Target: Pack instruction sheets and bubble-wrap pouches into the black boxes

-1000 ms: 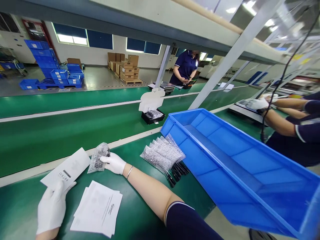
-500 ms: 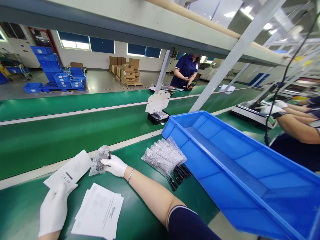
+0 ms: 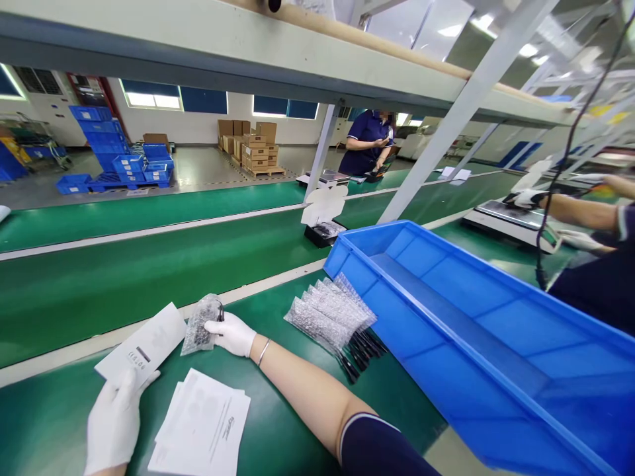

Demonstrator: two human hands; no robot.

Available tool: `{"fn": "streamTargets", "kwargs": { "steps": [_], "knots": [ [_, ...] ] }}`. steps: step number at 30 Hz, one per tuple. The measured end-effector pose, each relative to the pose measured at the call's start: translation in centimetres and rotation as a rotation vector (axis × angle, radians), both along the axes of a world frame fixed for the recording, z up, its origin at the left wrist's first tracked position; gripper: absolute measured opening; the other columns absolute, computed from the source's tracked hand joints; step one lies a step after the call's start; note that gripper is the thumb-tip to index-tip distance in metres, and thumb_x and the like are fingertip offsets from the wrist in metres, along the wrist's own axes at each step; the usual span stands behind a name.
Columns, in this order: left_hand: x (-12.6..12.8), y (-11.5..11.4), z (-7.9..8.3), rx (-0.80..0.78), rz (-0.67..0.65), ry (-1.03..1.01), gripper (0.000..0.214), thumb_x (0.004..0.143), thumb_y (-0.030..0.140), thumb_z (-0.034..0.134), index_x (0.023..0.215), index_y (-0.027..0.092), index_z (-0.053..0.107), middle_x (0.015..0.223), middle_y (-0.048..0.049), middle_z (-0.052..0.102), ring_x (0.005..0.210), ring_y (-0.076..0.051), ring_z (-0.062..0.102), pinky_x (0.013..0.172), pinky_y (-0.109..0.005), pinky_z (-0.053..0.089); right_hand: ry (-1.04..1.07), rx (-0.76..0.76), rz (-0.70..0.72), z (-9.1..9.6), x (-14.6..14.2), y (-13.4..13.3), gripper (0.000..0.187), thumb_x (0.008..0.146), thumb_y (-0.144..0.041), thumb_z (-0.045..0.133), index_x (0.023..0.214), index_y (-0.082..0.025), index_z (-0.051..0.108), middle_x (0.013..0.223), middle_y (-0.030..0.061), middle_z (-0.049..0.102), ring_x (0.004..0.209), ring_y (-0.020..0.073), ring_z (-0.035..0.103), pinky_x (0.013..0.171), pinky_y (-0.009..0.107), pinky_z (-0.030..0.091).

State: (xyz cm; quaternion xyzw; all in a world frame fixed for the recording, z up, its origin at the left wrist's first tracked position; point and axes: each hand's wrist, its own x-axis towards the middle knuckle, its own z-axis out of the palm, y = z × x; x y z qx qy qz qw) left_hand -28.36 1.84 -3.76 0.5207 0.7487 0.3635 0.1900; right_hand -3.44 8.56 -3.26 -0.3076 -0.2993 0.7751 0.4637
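In its white glove, my left hand [image 3: 115,418] grips a white printed leaflet [image 3: 149,340] by its lower edge. My right hand [image 3: 233,334], gloved as well, pinches a clear bubble-wrap bag [image 3: 200,324] with a black cable in it, close to the conveyor's pale edge. A loose stack of white leaflets [image 3: 201,426] lies on the green table between my hands. Right of my forearm, several bubble-wrapped cables [image 3: 330,314] are fanned out, their black ends [image 3: 364,350] sticking out.
A large blue bin [image 3: 426,324] stands at the right. On the green conveyor [image 3: 149,271] sits an open black box [image 3: 322,233] with its white lid up. Grey posts [image 3: 466,106] support an overhead shelf. A co-worker [image 3: 367,142] stands across the line; another's arms [image 3: 585,211] are beside a scale [image 3: 510,223].
The open box has shifted right along the conveyor. My hands keep hold of the leaflet and the bag. The co-worker's arms at the right have moved over the scale. The view has shifted slightly.
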Motion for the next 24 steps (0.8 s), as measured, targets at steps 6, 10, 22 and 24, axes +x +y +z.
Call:
{"fn": "streamTargets", "kwargs": {
  "steps": [6, 10, 22, 24],
  "knots": [
    [-0.4, 0.1, -0.6, -0.052, 0.033, -0.138, 0.043, 0.084, 0.054, 0.052, 0.093, 0.018, 0.073, 0.117, -0.0141, 0.074, 0.113, -0.037, 0.065, 0.094, -0.047, 0.053, 0.000, -0.006, 0.005, 0.0, 0.0, 0.1, 0.058, 0.058, -0.035, 0.093, 0.107, -0.017, 0.068, 0.105, 0.0084, 0.072, 0.111, 0.0281, 0.066, 0.106, 0.044, 0.047],
    [-0.5, 0.1, -1.1, -0.014, 0.032, -0.134, 0.040, 0.082, 0.055, 0.054, 0.091, 0.020, 0.072, 0.111, -0.0122, 0.075, 0.109, -0.037, 0.067, 0.088, -0.044, 0.056, -0.008, -0.004, 0.003, -0.1, 0.0, 0.1, 0.053, 0.060, -0.033, 0.091, 0.106, -0.018, 0.069, 0.105, 0.0076, 0.072, 0.109, 0.0281, 0.066, 0.107, 0.045, 0.046],
    [0.0, 0.0, 0.2, -0.133, 0.046, -0.168, 0.043, 0.085, 0.055, 0.050, 0.092, 0.019, 0.073, 0.127, -0.0142, 0.069, 0.123, -0.039, 0.060, 0.100, -0.052, 0.050, -0.028, 0.008, 0.012, 0.6, 0.1, -0.2, 0.054, 0.055, -0.041, 0.093, 0.099, -0.021, 0.069, 0.108, 0.0072, 0.071, 0.114, 0.0312, 0.064, 0.106, 0.048, 0.046],
    [0.2, -0.1, 0.5, -0.151, 0.057, -0.176, 0.042, 0.084, 0.055, 0.050, 0.090, 0.020, 0.073, 0.127, -0.0133, 0.070, 0.125, -0.039, 0.059, 0.102, -0.051, 0.049, -0.021, 0.011, 0.010, 0.6, 0.1, -0.2, 0.052, 0.055, -0.041, 0.093, 0.097, -0.020, 0.069, 0.107, 0.0074, 0.071, 0.113, 0.0311, 0.064, 0.106, 0.047, 0.046]
  ]
}}
